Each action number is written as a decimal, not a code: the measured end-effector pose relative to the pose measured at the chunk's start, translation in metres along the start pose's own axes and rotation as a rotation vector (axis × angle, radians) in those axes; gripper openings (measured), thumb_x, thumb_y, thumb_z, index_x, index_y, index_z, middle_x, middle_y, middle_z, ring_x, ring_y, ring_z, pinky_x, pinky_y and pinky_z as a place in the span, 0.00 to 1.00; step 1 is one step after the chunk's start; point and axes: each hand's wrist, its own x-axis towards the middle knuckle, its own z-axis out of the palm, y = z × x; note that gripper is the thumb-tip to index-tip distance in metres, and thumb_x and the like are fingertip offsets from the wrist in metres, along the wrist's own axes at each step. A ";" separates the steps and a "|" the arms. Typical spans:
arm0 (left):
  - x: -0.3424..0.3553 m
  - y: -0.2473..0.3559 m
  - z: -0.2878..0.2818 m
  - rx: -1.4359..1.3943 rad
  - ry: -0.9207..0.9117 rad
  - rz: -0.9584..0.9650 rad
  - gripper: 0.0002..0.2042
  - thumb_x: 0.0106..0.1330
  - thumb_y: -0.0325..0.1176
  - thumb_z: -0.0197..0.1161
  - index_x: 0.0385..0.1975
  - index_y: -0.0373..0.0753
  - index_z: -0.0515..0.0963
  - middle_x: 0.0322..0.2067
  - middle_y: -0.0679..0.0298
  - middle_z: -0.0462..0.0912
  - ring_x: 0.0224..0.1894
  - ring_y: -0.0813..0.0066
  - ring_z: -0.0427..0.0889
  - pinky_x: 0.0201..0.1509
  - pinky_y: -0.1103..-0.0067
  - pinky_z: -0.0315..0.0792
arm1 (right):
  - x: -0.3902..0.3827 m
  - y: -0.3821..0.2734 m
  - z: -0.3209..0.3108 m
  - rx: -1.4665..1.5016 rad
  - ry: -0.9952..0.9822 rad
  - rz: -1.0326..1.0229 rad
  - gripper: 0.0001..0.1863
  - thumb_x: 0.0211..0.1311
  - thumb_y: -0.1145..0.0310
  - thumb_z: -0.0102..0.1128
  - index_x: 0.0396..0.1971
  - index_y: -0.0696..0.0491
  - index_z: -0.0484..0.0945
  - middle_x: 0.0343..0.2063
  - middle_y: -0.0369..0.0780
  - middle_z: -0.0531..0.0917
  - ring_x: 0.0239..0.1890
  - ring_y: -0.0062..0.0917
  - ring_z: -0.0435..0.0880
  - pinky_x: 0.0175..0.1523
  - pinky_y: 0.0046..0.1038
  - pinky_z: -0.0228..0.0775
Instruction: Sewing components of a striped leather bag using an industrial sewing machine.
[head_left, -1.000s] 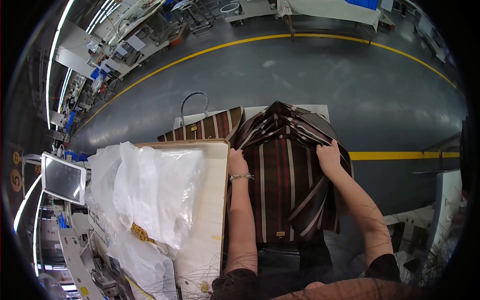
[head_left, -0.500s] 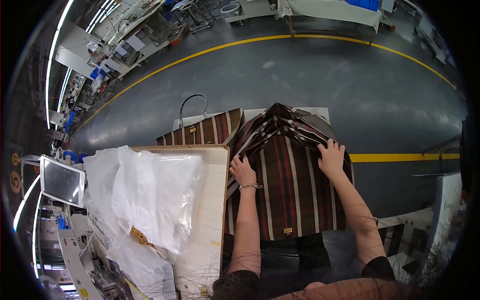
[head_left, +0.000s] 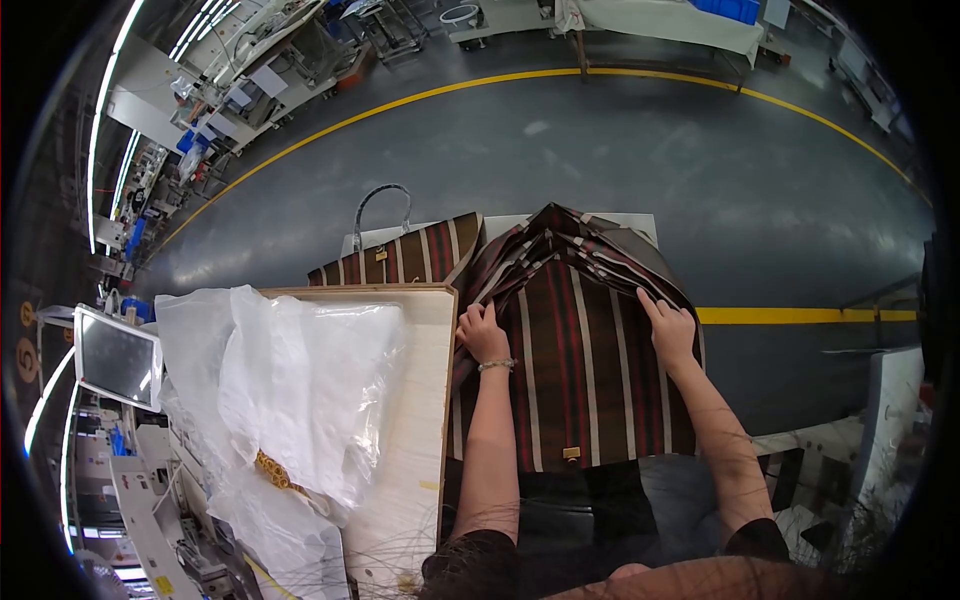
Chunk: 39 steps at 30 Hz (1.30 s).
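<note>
A large brown, red and cream striped bag (head_left: 600,380), with a small gold clasp (head_left: 571,452) low on it and several gathered folds along its top, lies in front of me. My left hand (head_left: 481,335) is at its upper left folds, fingers bent onto the fabric. On the upper right part rests my right hand (head_left: 672,330), index finger stretched out and other fingers loosely bent, holding nothing. Behind at left stands another striped bag (head_left: 430,250) with a grey arched handle (head_left: 380,195).
A wooden board (head_left: 430,400) at left carries crumpled white plastic wrapping (head_left: 300,390). A tablet screen (head_left: 117,355) is beyond it. A grey floor with yellow lines runs ahead to workbenches (head_left: 660,30). A pale machine part (head_left: 880,420) stands at right.
The bag's lower right flap, folded over a second ago, now lies flat. My left hand moved slightly right. My right hand loosened from the top edge, its index finger now extended.
</note>
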 end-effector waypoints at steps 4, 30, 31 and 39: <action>0.005 -0.001 0.005 -0.060 0.012 0.015 0.15 0.55 0.22 0.57 0.41 0.47 0.81 0.36 0.68 0.70 0.42 0.67 0.70 0.44 0.70 0.63 | -0.001 0.000 0.014 0.119 0.138 0.051 0.30 0.46 0.81 0.52 0.54 0.44 0.74 0.19 0.38 0.68 0.17 0.30 0.68 0.25 0.28 0.60; -0.143 0.151 -0.299 -0.944 0.115 -0.063 0.13 0.58 0.25 0.59 0.42 0.45 0.82 0.39 0.61 0.77 0.45 0.62 0.73 0.54 0.67 0.63 | -0.130 -0.201 -0.075 0.253 -0.327 -0.124 0.30 0.59 0.52 0.52 0.61 0.46 0.64 0.66 0.43 0.59 0.67 0.35 0.56 0.66 0.44 0.45; -0.127 0.150 -0.319 -0.849 0.147 0.034 0.13 0.58 0.25 0.59 0.43 0.43 0.82 0.38 0.63 0.75 0.42 0.66 0.74 0.51 0.69 0.63 | -0.133 -0.211 -0.083 0.283 -0.306 -0.075 0.28 0.57 0.57 0.58 0.58 0.47 0.68 0.65 0.44 0.60 0.66 0.36 0.58 0.66 0.43 0.45; -0.042 0.136 -0.422 -0.538 -0.654 0.579 0.27 0.57 0.42 0.63 0.56 0.43 0.68 0.40 0.59 0.75 0.48 0.63 0.73 0.52 0.68 0.64 | -0.199 -0.318 -0.153 0.833 0.036 0.298 0.26 0.53 0.76 0.59 0.55 0.47 0.71 0.53 0.38 0.71 0.52 0.27 0.72 0.58 0.32 0.57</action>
